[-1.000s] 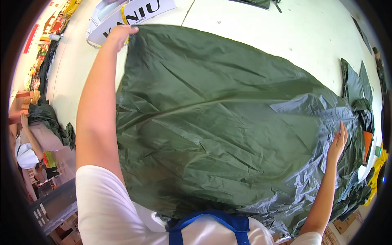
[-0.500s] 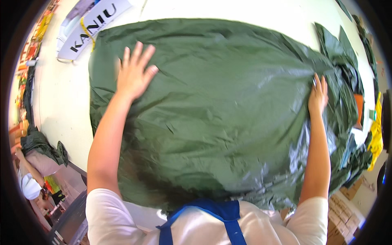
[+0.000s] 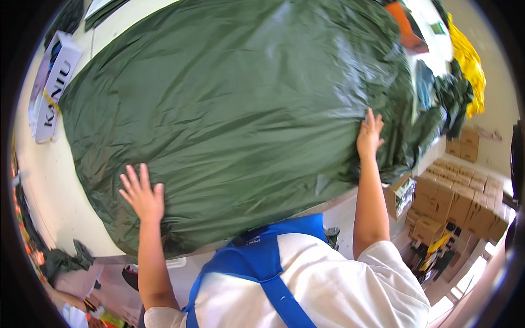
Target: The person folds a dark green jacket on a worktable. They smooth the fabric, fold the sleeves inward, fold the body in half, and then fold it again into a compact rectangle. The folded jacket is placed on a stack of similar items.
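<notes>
A large sheet of shiny dark green waterproof fabric (image 3: 240,109) is spread over the white table, creased in many places. Flat on its near left part lies my left hand (image 3: 143,195), fingers spread and holding nothing. My right hand (image 3: 369,135) rests on the fabric near its right side, fingers stretched out and also without anything in them. Beyond that hand the cloth bunches into folds toward the table's right end. The near edge of the fabric reaches the table edge in front of my blue apron (image 3: 240,257).
A white box (image 3: 56,87) with a yellow tape measure stands at the far left. To the right are an orange object (image 3: 406,27), yellow fabric (image 3: 466,65) and more dark green fabric (image 3: 453,101). Stacked cardboard boxes (image 3: 456,191) fill the floor at right. A person's arm shows lower left.
Both hands have come nearer to me over the fabric, the left one most. My view has turned toward the right, showing more boxes. The fabric's near edge lies straighter along the table.
</notes>
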